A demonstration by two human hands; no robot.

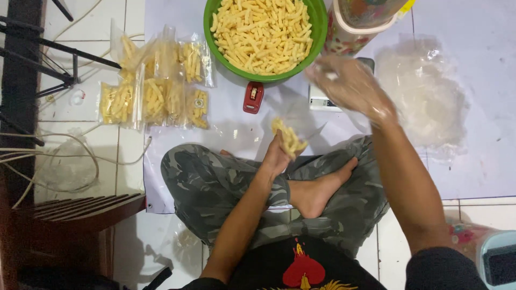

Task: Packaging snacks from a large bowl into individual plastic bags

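My left hand (275,157) holds a small clear plastic bag (290,137) partly filled with yellow stick snacks, just above my crossed legs. My right hand (349,86), wearing a thin clear plastic glove, hovers blurred between the bag and the green bowl (317,21), fingers loosely curled; whether it carries snacks is unclear. The bowl is heaped with the same yellow snacks (263,32). Several filled snack bags (153,86) lie in a pile to the left.
A red stapler (252,98) lies in front of the bowl. A stack of empty clear bags (422,88) sits at right, a patterned container (355,21) beside the bowl, a small scale (322,101) under my right hand. Cables and a wooden chair are at left.
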